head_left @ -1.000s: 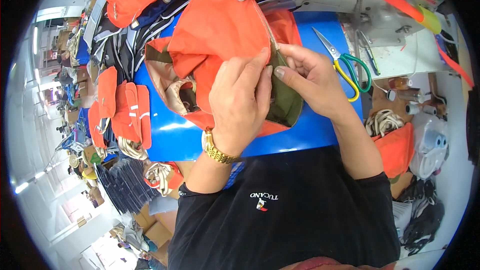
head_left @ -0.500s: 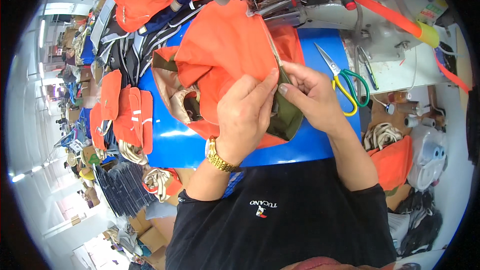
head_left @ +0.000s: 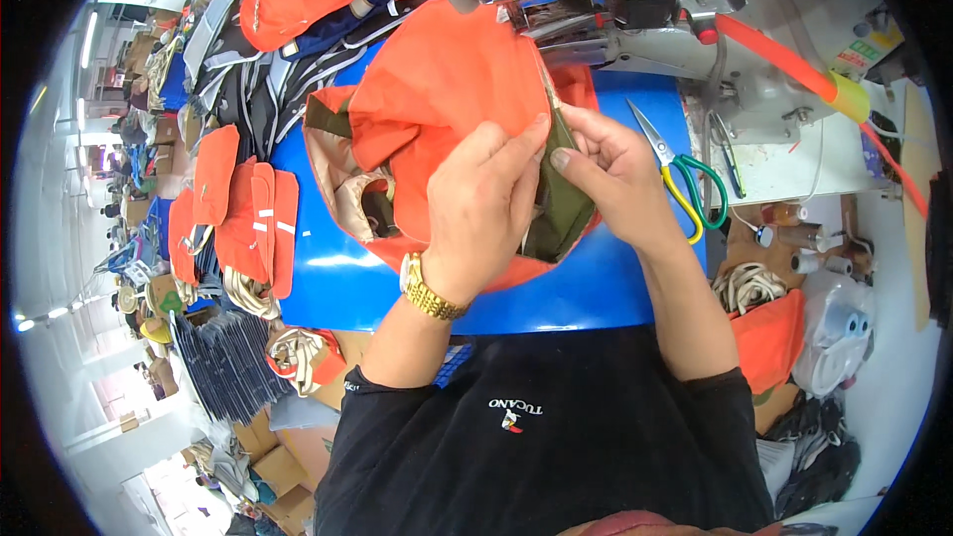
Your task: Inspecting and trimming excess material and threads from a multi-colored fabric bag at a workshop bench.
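In the middle of the frame both hands are closed on an orange fabric piece (head_left: pixel 447 89) with an olive-green strip (head_left: pixel 561 208) along its right edge, held over the blue table (head_left: pixel 328 278) just below the sewing machine (head_left: pixel 635 0) at the top. The left hand (head_left: pixel 481 213), with a gold watch (head_left: pixel 429 293) at the wrist, pinches the orange cloth against the green strip; the fingers (head_left: pixel 571 154) of the right hand (head_left: pixel 620 174) grip the strip from the other side. The step looks like lining up the two edges by hand. The next move would call for keeping both layers flush and pinched while bringing the seam under the machine's needle. Scissors (head_left: pixel 685 179) with yellow and green handles lie just right of the right hand.
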Demonstrator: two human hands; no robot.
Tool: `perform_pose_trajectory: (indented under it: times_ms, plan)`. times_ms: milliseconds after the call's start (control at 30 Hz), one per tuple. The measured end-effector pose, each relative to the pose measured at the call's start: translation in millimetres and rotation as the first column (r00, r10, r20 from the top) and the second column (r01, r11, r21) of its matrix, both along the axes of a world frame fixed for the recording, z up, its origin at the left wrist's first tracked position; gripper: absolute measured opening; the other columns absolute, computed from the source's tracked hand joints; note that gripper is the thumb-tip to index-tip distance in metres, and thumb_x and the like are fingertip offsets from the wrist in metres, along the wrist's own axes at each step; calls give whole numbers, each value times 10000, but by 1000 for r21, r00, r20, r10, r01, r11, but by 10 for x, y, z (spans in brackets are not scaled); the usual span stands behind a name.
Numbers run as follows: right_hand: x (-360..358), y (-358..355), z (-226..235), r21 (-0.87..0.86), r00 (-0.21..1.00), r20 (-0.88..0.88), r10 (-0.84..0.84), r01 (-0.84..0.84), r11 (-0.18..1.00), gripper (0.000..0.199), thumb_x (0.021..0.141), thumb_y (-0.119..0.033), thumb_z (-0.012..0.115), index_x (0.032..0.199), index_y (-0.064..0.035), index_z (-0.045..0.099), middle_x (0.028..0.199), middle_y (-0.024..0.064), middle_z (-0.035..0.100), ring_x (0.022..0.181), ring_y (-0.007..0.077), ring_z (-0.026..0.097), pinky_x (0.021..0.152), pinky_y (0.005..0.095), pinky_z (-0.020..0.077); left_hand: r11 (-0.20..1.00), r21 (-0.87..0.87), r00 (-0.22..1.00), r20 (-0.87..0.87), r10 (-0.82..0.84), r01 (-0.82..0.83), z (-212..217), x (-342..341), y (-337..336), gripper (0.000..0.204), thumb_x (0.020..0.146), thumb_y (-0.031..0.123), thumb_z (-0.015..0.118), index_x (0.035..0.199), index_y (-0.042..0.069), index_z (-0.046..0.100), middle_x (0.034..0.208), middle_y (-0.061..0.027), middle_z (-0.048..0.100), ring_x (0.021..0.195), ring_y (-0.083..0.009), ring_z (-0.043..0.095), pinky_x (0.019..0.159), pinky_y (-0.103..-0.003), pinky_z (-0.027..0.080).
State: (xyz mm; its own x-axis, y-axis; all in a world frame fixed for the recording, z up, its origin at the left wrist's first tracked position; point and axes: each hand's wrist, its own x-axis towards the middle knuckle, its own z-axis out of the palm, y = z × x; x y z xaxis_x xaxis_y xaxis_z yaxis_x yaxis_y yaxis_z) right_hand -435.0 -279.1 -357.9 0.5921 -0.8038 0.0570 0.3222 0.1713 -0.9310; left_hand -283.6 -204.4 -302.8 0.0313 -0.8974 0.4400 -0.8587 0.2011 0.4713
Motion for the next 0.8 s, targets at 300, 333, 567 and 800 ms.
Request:
perform_pose_trajectory:
  times_ms: [300, 333, 567, 800]
  plan:
    - [-12, -24, -19, -4, 999, 26, 26, -26, 1000, 465, 963, 14, 619, 1426, 21, 574, 803, -115, 475, 687, -33, 417, 584, 179, 340, 999, -44, 996, -94, -6, 1, -86, -6, 16, 281, 866, 47, 749, 1146, 26, 736, 859, -105, 632, 780, -277, 640, 666, -372, 517]
    - [-19, -20, -14, -11, 999, 22, 33, -32, 999, 468, 963, 15, 618, 1429, 20, 572, 798, -115, 466, 685, -35, 415, 582, 180, 339, 999, -40, 995, -95, -8, 5, -85, -14, 23, 281, 866, 47, 749, 1146, 26, 736, 859, -105, 632, 780, -277, 640, 666, -372, 517]
    - [-93, 76, 12, -11, 999, -49, -8, 8, 1000, 447, 949, 5, 643, 1394, 18, 602, 753, -107, 411, 644, -20, 384, 555, 197, 323, 998, 40, 925, -374, 67, -56, -216, -17, 242, 347, 839, 40, 822, 1162, -1, 703, 922, -96, 677, 834, -195, 680, 717, -314, 537]
    - [-200, 293, -11, -11, 991, -133, 6, -8, 1000, 437, 926, -31, 710, 1356, -8, 641, 736, -99, 395, 626, -2, 375, 548, 209, 314, 994, 95, 452, -890, 59, 56, -408, 106, 496, 184, 955, -49, 713, 1132, -40, 664, 1045, -50, 730, 901, -88, 687, 812, -220, 550]
